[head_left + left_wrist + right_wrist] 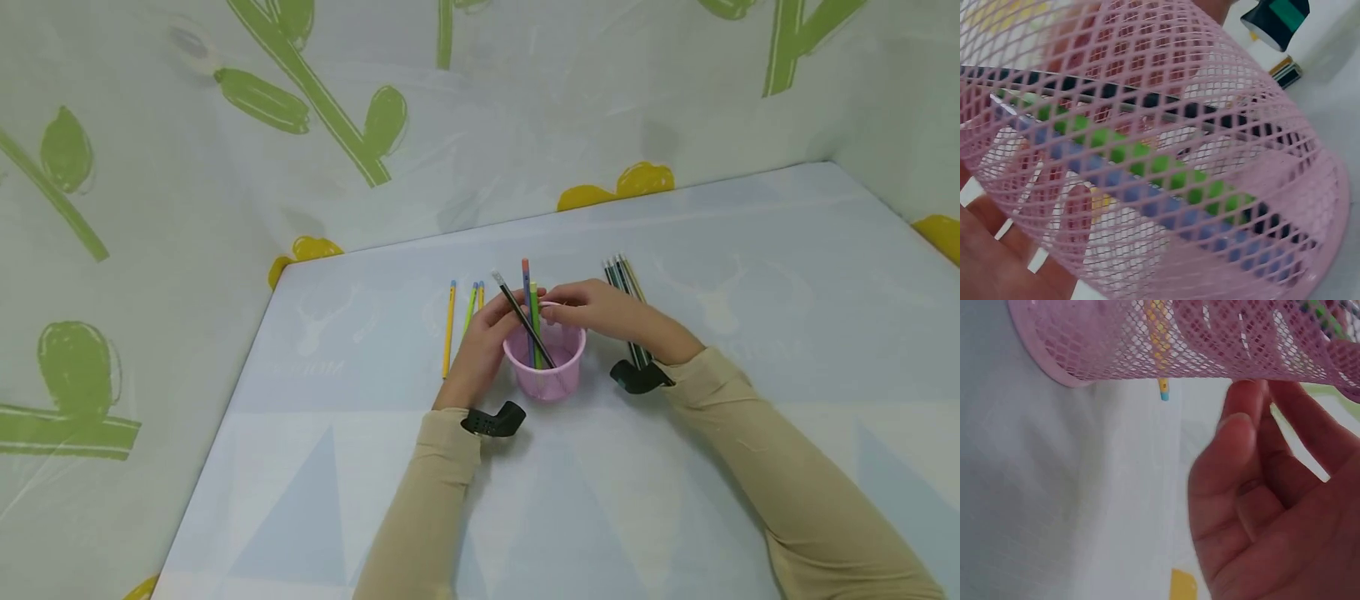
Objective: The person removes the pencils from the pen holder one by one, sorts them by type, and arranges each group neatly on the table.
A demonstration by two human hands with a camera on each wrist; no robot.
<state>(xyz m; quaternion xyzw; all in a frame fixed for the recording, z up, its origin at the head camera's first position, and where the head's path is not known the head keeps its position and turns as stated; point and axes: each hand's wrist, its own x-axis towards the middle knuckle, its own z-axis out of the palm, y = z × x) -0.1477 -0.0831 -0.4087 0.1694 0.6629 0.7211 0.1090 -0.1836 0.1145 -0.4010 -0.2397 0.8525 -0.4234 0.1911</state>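
A pink mesh pen holder (550, 385) stands on the table between both hands. Inside it lean a black pencil (516, 307), a blue pencil (527, 279) with a red end, and a green pencil (534, 298). My left hand (478, 354) holds the holder from its left and far side; through the mesh in the left wrist view, its fingers (1075, 212) show behind the pencils. On the far right, my right hand (600, 308) grips at the rim with bent fingers. In the right wrist view its thumb (1235, 440) lies just outside the mesh.
Left of the holder lie a yellow pencil (449, 333), a green pencil (470, 308) and another yellow pencil (482, 294), partly behind the left hand. Several dark pencils (617, 271) and a yellowish one lie under the right wrist. A leaf-patterned cloth wall (487, 150) borders the table.
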